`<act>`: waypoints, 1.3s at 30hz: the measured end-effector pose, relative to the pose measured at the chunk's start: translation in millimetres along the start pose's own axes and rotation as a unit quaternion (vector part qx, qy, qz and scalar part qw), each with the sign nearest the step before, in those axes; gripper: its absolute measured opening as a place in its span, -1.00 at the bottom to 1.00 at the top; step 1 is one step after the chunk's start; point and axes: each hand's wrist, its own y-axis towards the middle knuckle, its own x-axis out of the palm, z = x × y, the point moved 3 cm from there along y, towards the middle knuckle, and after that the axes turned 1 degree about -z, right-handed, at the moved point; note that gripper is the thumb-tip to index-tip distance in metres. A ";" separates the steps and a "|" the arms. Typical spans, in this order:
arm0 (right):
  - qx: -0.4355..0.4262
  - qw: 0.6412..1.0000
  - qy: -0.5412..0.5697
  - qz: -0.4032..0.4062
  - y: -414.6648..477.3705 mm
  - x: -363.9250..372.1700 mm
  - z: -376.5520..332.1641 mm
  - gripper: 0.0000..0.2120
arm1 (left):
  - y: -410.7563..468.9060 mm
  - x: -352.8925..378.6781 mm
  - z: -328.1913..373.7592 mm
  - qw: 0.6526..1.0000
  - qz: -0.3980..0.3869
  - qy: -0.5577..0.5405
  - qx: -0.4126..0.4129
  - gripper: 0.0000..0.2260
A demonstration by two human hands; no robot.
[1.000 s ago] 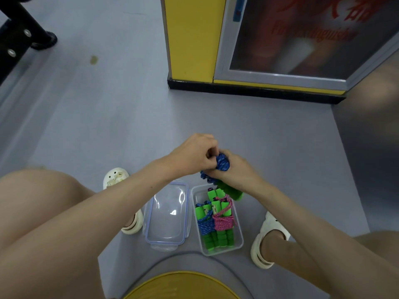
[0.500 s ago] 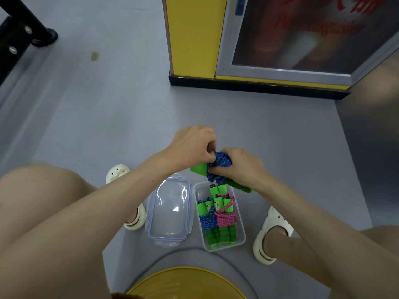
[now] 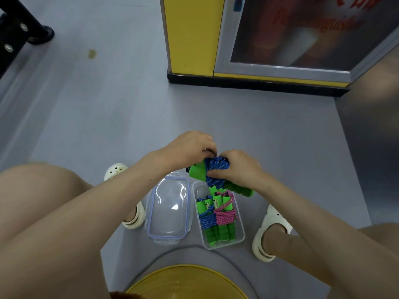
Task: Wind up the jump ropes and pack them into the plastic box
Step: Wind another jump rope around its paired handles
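We hold a blue jump rope (image 3: 216, 167), coiled round its green handles (image 3: 197, 173), just above the plastic box (image 3: 242, 233), our right hand (image 3: 236, 169) gripping the bundle so the coils cannot slacken while our left hand (image 3: 187, 149) pinches the cord's end, likely to tuck it.

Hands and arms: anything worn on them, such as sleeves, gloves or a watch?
No. The left hand and right hand are bare, without gloves; both forearms show no sleeve, watch or bracelet. Fingers are partly hidden, so rings cannot be ruled out.
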 end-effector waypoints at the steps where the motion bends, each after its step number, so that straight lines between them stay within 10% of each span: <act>1: -0.003 1.000 0.002 0.002 0.1 0.2 -0.2 -0.63 | 0.6 0.3 -1.6 1.000 0.003 0.004 -0.002 -0.83; 12: -0.016 0.998 -0.055 0.003 -3.0 8.5 6.4 -0.61 | -1.2 11.1 -16.0 0.996 0.008 -0.094 -0.002 -0.88; 17: 0.008 1.000 0.015 0.006 -4.7 14.0 16.8 -0.42 | -0.5 19.0 -16.7 0.998 0.003 -0.057 -0.006 -0.65; 23: 0.019 0.993 0.112 0.005 -6.9 15.7 10.2 -0.70 | -1.7 24.0 -14.6 0.997 -0.003 -0.025 -0.080 -0.37; 28: 0.097 0.955 0.279 0.017 -31.4 8.4 15.8 -0.49 | -21.7 7.9 -15.1 0.948 0.092 -0.207 -0.223 -0.47; 32: 0.148 0.900 0.410 0.012 -63.5 5.8 13.1 -0.75 | -44.5 12.2 -7.5 0.855 0.028 -0.401 -0.328 -0.53; 39: 0.220 0.814 0.536 0.040 -93.7 47.0 16.3 -0.66 | -70.6 45.5 33.0 0.869 -0.058 -0.371 -0.322 -0.49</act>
